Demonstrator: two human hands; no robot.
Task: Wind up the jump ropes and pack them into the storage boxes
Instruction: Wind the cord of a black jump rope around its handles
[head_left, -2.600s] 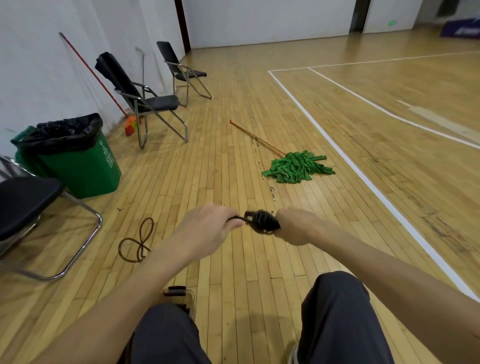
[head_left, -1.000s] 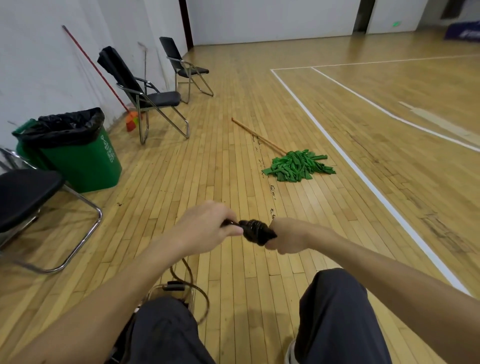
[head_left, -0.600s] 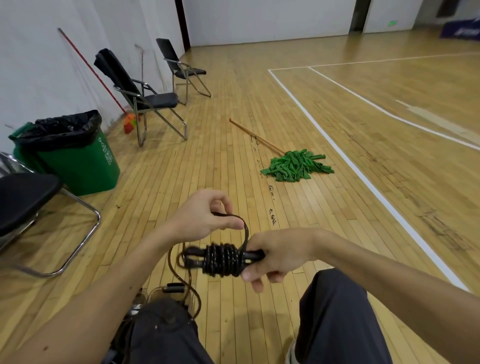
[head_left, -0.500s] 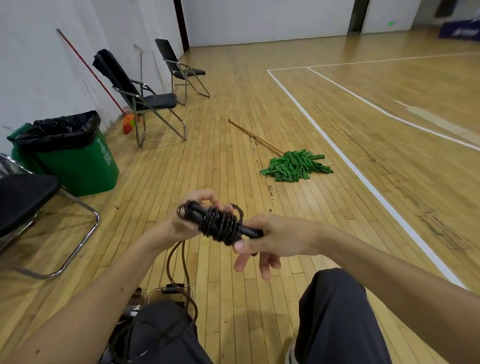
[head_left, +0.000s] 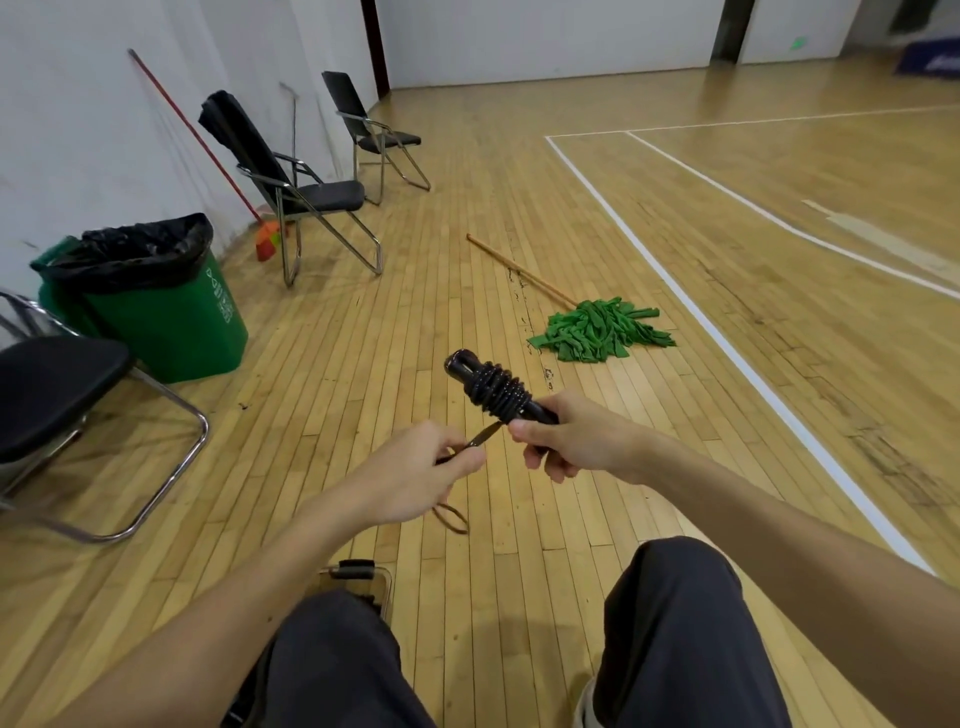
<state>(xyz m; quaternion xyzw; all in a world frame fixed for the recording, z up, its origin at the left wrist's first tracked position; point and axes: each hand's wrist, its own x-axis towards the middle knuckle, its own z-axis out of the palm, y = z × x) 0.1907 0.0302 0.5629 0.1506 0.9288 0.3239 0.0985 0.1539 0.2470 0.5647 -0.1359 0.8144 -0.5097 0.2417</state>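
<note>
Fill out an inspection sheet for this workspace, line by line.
Surface: wooden gym floor with white court lines.
Job's things: black jump rope mostly wound round its handles; clear storage box partly hidden at the bottom of the view.
Clutter: green mop lying on the floor.
Hands: right hand grips the jump rope's handles; left hand pinches its loose tail.
Cables: nothing seen.
Surroundings: green bin, folding chairs, broom against the wall.
</note>
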